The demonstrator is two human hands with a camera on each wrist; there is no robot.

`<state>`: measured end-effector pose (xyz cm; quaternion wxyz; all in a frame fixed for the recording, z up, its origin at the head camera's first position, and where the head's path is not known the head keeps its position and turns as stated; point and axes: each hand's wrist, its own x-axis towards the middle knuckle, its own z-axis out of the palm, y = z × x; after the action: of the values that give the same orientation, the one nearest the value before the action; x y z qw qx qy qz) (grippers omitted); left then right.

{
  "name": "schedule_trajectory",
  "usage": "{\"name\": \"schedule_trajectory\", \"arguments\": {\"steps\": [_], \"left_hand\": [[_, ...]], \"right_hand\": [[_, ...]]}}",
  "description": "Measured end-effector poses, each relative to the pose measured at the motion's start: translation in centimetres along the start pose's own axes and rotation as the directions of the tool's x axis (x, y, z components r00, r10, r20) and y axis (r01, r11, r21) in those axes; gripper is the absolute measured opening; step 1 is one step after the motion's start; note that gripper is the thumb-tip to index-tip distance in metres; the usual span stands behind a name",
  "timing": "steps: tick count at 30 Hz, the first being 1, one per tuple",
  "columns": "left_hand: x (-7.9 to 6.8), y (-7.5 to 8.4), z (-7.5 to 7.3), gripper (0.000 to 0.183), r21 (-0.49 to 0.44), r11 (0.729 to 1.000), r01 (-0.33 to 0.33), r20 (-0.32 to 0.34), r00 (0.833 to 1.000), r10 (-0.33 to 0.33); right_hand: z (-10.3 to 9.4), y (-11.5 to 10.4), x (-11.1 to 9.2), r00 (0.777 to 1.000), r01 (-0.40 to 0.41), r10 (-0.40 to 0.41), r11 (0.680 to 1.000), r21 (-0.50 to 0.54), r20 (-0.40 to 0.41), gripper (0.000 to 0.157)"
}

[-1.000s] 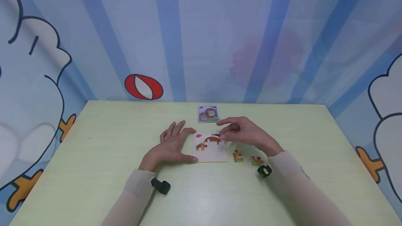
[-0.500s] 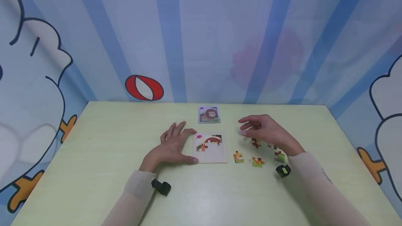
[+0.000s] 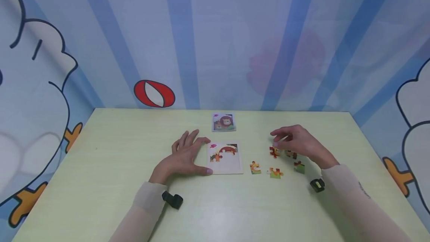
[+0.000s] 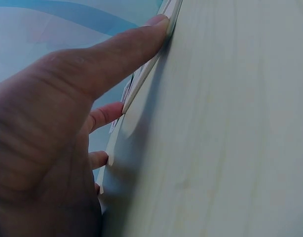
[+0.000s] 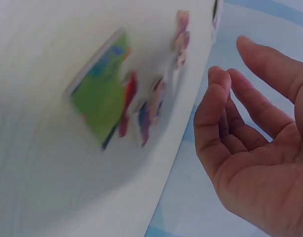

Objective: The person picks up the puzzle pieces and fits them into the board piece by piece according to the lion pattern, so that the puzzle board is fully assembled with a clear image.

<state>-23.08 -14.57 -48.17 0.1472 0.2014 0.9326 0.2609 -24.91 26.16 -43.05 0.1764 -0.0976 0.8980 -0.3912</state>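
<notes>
In the head view my left hand [image 3: 181, 160] spreads beside a white puzzle board [image 3: 228, 165], thumb and index finger touching the corners of its left edge. Several pieces lie fitted along the top and left of the board, showing part of a lion's mane. The left wrist view has the thumb [image 4: 122, 57] on the board's edge. To the right, my right hand [image 3: 299, 141] hovers with relaxed fingers over loose puzzle pieces, a brown one [image 3: 274, 151] just below the fingertips. Nothing is between its fingers in the right wrist view, where a green piece [image 5: 99, 91] lies nearby.
Behind the board lies a small lion picture card [image 3: 223, 122]. More loose pieces sit right of the board: a yellow-orange one [image 3: 255, 167], an orange-green one [image 3: 276, 173] and a green one [image 3: 299, 167]. A patterned curtain [image 3: 221, 40] hangs behind the table.
My right hand has moved away from the board's upper right corner, rightward to above the loose pieces. A dark-green piece now shows at that corner. My left hand has stayed in place.
</notes>
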Motion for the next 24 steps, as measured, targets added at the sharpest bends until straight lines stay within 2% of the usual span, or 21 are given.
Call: {"name": "schedule_trajectory", "arguments": {"steps": [5,9,16,24], "left_hand": [[-0.2,0.4,-0.3,0.097,0.014,1.000,0.017,0.015,1.000,-0.018],[-0.2,0.3,-0.2,0.097,-0.006,1.000,0.007,0.008,1.000,-0.007],[0.3,-0.4,0.6,0.097,-0.022,1.000,-0.003,-0.019,1.000,0.002],[0.1,-0.5,0.5,0.097,-0.035,0.999,-0.029,-0.036,0.999,0.028]], "right_hand": [[0.0,0.7,-0.1,1.000,-0.004,0.003,0.997,-0.076,-0.010,0.045],[0.4,0.7,-0.2,1.000,-0.021,0.019,0.988,-0.154,-0.019,0.043],[1.4,0.4,-0.4,0.998,-0.054,0.050,0.964,-0.260,-0.022,0.043],[1.5,0.6,-0.3,1.000,-0.018,0.015,0.955,-0.295,-0.011,0.043]]}}
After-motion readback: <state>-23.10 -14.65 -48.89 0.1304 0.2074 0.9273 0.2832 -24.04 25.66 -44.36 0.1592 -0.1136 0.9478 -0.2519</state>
